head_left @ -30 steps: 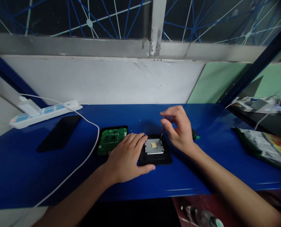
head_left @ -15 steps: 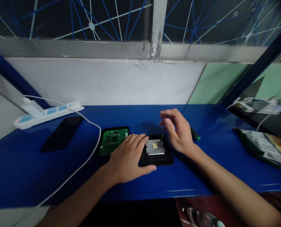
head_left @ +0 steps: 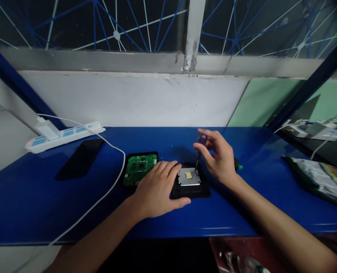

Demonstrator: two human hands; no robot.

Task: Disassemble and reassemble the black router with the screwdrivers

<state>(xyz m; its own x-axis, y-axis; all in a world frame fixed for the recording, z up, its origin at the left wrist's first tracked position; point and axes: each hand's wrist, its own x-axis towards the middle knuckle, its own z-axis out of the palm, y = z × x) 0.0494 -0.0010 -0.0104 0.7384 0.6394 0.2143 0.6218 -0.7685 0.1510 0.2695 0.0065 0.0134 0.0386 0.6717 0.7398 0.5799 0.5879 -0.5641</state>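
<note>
A black device shell (head_left: 191, 192) lies on the blue bench (head_left: 38, 204), with a silver metal plate (head_left: 189, 177) and a small yellow pad on top. My left hand (head_left: 157, 189) rests flat on the shell's left side, fingers stretched out, holding it down. My right hand (head_left: 218, 157) pinches a small screwdriver (head_left: 199, 151) upright, its tip at the plate's far right corner. A green circuit board (head_left: 138, 168) sits in a black tray just left of my left hand.
A white power strip (head_left: 66, 135) lies at the back left, its white cable (head_left: 100, 197) curving toward me. A black phone (head_left: 80, 159) lies near it. A green-handled tool (head_left: 238, 165) sits behind my right hand. A printed bag (head_left: 319, 178) lies at the right.
The fingers of my right hand have shifted on the screwdriver, turning it in place. The view has drifted slightly. My left hand has stayed put.
</note>
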